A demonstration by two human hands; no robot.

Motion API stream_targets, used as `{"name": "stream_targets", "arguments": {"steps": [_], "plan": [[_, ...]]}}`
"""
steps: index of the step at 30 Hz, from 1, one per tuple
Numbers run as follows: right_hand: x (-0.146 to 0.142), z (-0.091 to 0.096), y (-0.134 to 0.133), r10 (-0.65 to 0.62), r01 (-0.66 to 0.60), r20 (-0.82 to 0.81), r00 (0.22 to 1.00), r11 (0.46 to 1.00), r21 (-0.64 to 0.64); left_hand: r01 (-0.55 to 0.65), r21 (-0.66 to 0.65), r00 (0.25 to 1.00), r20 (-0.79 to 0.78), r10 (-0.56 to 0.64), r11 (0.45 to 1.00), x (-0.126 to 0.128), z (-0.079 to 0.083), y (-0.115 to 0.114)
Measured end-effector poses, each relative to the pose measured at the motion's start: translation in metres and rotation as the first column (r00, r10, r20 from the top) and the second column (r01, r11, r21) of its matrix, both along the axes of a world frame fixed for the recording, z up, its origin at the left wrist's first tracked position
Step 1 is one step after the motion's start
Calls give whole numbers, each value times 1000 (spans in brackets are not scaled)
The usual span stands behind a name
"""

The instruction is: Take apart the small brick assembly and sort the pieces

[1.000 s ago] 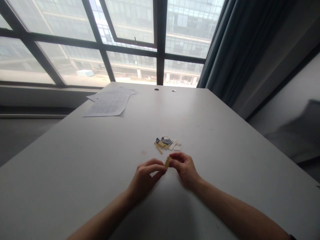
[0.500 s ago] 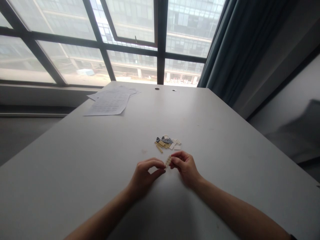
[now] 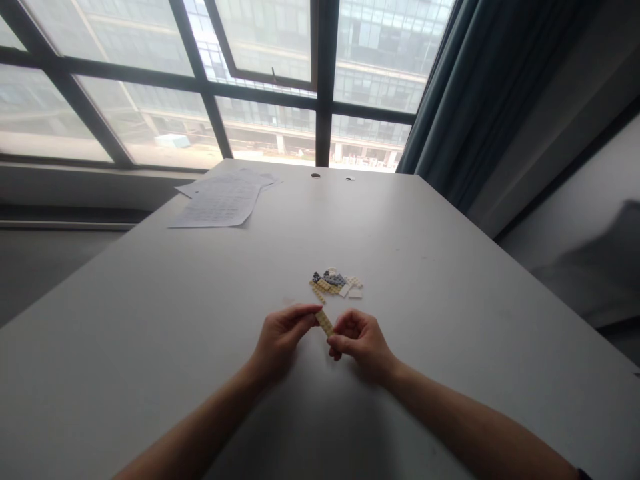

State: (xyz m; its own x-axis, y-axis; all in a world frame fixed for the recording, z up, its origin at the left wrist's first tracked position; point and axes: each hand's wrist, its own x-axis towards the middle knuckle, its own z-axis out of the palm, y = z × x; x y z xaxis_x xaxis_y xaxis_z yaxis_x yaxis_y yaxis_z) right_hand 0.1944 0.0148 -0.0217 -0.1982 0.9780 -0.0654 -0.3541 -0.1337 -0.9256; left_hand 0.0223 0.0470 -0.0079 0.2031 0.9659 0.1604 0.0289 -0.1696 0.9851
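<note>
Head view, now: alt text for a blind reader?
Left hand and right hand hold a tan studded piece over a white table. Beyond lies a pile of tan, white, gray and dark pieces. Papers lie farther back, left, with a window behind.

This looks like an office or meeting room: a broad, plain white tabletop [image 3: 415, 267] has 2 small round fittings [image 3: 315, 175] near its far edge, and printed sheets of paper [image 3: 215, 203] lie at its far left. Beyond stands a large window [image 3: 324, 80] with dark frames, a blue-grey curtain [image 3: 460, 100] beside it, facing a many-windowed building [image 3: 380, 73].
</note>
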Motion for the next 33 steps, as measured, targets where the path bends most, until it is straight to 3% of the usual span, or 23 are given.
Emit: {"name": "stream_targets", "arguments": {"steps": [8, 13, 17, 20, 24, 27, 33], "plan": [[11, -2, 10, -14, 7, 90, 996, 997, 77, 75, 10, 997, -18, -74, 997, -5, 1, 0], [13, -1, 15, -136, 129, 81, 987, 988, 89, 213, 72, 943, -275, -186, 974, -1, -1, -7], [13, 0, 16, -96, 83, 139, 986, 992, 97, 304, 128, 876, -428, -223, 944, 2, -4, -11], [11, -1, 20, -83, 61, 217, 973, 993, 104, 311, 260, 841, -524, -137, 914, -4, -6, -7], [5, -4, 26, -52, 22, 299, 953, 994, 103, 301, 481, 770, -633, 88, 824, -17, -9, 0], [-2, -6, 29, -35, 0, 337, 941, 995, 102, 298, 522, 711, -680, 179, 799, -21, -11, 2], [-11, -6, 36, -43, 5, 365, 930, 995, 103, 330, 539, 675, -708, 205, 775, -20, -12, 2]]}}
